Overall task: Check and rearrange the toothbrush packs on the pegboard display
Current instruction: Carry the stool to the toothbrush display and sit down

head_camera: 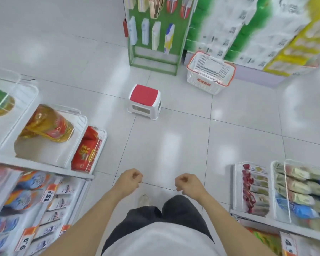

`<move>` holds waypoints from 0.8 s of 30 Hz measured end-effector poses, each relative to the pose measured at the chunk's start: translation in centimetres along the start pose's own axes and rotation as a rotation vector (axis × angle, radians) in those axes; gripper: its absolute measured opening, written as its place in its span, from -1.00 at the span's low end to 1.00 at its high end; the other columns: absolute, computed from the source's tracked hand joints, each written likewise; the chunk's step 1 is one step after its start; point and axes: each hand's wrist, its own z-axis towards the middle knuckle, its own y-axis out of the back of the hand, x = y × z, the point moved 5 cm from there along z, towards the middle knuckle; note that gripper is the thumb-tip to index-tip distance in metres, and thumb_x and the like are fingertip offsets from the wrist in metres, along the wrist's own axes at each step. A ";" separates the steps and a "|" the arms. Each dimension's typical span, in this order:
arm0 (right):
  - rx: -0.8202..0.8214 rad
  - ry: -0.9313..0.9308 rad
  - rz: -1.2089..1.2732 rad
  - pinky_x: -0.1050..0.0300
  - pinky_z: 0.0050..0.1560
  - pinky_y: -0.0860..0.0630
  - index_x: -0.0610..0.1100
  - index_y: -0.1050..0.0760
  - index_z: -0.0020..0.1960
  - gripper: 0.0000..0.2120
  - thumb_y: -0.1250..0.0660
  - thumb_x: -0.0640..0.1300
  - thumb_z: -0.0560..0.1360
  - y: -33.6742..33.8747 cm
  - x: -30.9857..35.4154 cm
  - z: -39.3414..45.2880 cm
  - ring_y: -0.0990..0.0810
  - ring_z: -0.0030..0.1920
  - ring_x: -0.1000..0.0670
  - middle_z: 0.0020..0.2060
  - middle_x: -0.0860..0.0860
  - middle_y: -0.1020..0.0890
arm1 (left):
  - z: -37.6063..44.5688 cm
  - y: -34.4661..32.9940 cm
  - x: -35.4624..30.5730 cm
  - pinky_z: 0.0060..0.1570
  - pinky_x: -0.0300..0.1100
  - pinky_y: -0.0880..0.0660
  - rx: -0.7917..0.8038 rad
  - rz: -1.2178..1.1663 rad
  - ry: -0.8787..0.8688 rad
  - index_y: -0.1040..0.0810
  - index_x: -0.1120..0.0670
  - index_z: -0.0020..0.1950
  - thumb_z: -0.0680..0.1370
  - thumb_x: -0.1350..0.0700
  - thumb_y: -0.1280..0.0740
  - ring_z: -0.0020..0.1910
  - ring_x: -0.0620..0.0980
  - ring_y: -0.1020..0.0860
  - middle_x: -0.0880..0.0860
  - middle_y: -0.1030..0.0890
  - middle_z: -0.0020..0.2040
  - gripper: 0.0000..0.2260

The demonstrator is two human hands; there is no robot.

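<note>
Nearest the camera, my left hand (pixel 130 179) and right hand (pixel 187 183) were held out above the tiled floor (pixel 174 145), each with fingers curled into a loose fist and holding nothing. Shelves of packaged goods flanked me: the left shelf (pixel 41 163) with red and gold packets, the right shelf (pixel 277 191) with rows of small packs. Farther ahead, a white stool (pixel 144 101) with a red seat stood on the floor directly between me and the green pegboard (pixel 156 21). A white shopping basket (pixel 210 72) with an orange rim sat just beside the pegboard's base, to its right. The toothbrush packs (pixel 156 35) hung on the pegboard well apart from my hands, long axes vertical, tops at the pegs; motion blur hid their print.
</note>
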 end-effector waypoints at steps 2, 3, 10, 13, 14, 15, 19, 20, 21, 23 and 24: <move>-0.010 -0.005 0.023 0.24 -0.25 -0.52 -0.17 -0.59 -0.07 -0.94 -0.34 -0.20 0.55 1.0 2.5 3.1 -0.66 -0.21 0.01 -0.17 -0.03 -0.67 | 3.4 1.8 -2.6 -0.23 -0.31 -0.46 0.023 -0.008 -0.008 -0.58 0.04 -0.02 0.64 0.11 -0.27 -0.14 -0.03 -0.65 0.03 -0.64 -0.04 -0.89; -0.010 -0.013 0.030 0.20 -0.23 -0.53 -0.17 -0.59 -0.07 -0.93 -0.34 -0.21 0.55 1.4 3.7 4.7 -0.64 -0.22 0.00 -0.19 -0.05 -0.67 | 5.1 2.6 -3.7 -0.23 -0.30 -0.48 0.033 -0.009 -0.006 -0.59 0.05 -0.02 0.63 0.11 -0.28 -0.14 -0.03 -0.65 0.04 -0.64 -0.04 -0.89; 0.029 -0.040 0.050 0.22 -0.23 -0.55 -0.17 -0.60 -0.02 -0.91 -0.34 -0.18 0.54 6.3 12.5 18.2 -0.64 -0.25 0.06 -0.17 -0.03 -0.66 | 18.0 8.1 -11.4 -0.22 -0.30 -0.47 0.035 0.001 0.035 -0.60 0.07 0.00 0.62 0.13 -0.29 -0.14 -0.02 -0.65 0.05 -0.64 -0.03 -0.90; 0.040 -0.045 -0.001 0.25 -0.26 -0.53 -0.16 -0.60 -0.07 -0.93 -0.34 -0.20 0.53 9.4 17.6 23.7 -0.65 -0.22 0.01 -0.16 -0.02 -0.67 | 22.3 11.0 -15.7 -0.20 -0.26 -0.49 -0.033 -0.070 0.067 -0.59 0.08 0.00 0.63 0.11 -0.29 -0.15 -0.01 -0.64 0.08 -0.65 -0.02 -0.90; 0.029 -0.031 -0.020 0.26 -0.26 -0.52 -0.15 -0.60 -0.09 -0.93 -0.34 -0.20 0.53 10.4 19.7 25.3 -0.65 -0.21 0.00 -0.15 -0.02 -0.67 | 23.4 12.0 -17.3 -0.17 -0.24 -0.51 -0.047 -0.096 0.072 -0.59 0.08 0.01 0.63 0.10 -0.29 -0.15 -0.02 -0.64 0.08 -0.66 -0.02 -0.90; 0.020 -0.013 -0.033 0.25 -0.25 -0.52 -0.14 -0.59 -0.10 -0.94 -0.35 -0.20 0.53 11.3 21.9 26.9 -0.66 -0.21 0.00 -0.13 -0.02 -0.67 | 24.6 13.1 -18.8 -0.14 -0.21 -0.53 -0.063 -0.119 0.072 -0.59 0.07 0.02 0.64 0.09 -0.29 -0.14 -0.02 -0.64 0.07 -0.66 -0.02 -0.90; 0.025 0.012 0.011 0.15 -0.25 -0.51 -0.18 -0.55 -0.13 -0.94 -0.32 -0.24 0.51 14.0 30.8 32.5 -0.65 -0.23 -0.01 -0.16 0.00 -0.62 | 28.3 17.4 -23.3 -0.09 -0.18 -0.54 -0.139 -0.221 0.085 -0.60 0.08 0.02 0.63 0.12 -0.29 -0.17 -0.03 -0.63 0.08 -0.66 -0.04 -0.90; 0.036 0.023 0.019 0.12 -0.24 -0.50 -0.16 -0.53 -0.15 -0.93 -0.31 -0.25 0.50 14.2 32.7 33.9 -0.64 -0.24 -0.01 -0.17 0.00 -0.60 | 29.2 18.4 -24.0 -0.11 -0.18 -0.53 -0.150 -0.236 0.093 -0.60 0.10 0.03 0.63 0.13 -0.29 -0.19 -0.04 -0.62 0.09 -0.66 -0.04 -0.90; 0.049 0.034 0.024 0.11 -0.23 -0.49 -0.15 -0.52 -0.16 -0.92 -0.30 -0.26 0.49 14.2 34.4 35.2 -0.64 -0.25 -0.01 -0.17 0.00 -0.58 | 30.1 19.3 -24.6 -0.15 -0.21 -0.52 -0.160 -0.246 0.100 -0.60 0.12 0.04 0.63 0.14 -0.29 -0.21 -0.05 -0.61 0.10 -0.66 -0.04 -0.89; 0.072 0.045 0.025 0.12 -0.24 -0.49 -0.15 -0.52 -0.15 -0.93 -0.31 -0.25 0.50 14.1 37.3 37.7 -0.65 -0.25 -0.01 -0.17 0.00 -0.59 | 32.1 21.2 -25.6 -0.23 -0.29 -0.51 -0.175 -0.256 0.118 -0.60 0.15 0.03 0.64 0.15 -0.28 -0.24 -0.06 -0.59 0.11 -0.65 -0.04 -0.88; 0.085 0.042 0.021 0.14 -0.25 -0.49 -0.16 -0.53 -0.14 -0.95 -0.31 -0.24 0.50 13.8 38.5 38.8 -0.65 -0.24 -0.01 -0.17 0.00 -0.59 | 33.1 22.0 -26.0 -0.24 -0.32 -0.51 -0.176 -0.249 0.126 -0.59 0.14 0.03 0.65 0.14 -0.27 -0.23 -0.06 -0.58 0.11 -0.65 -0.04 -0.87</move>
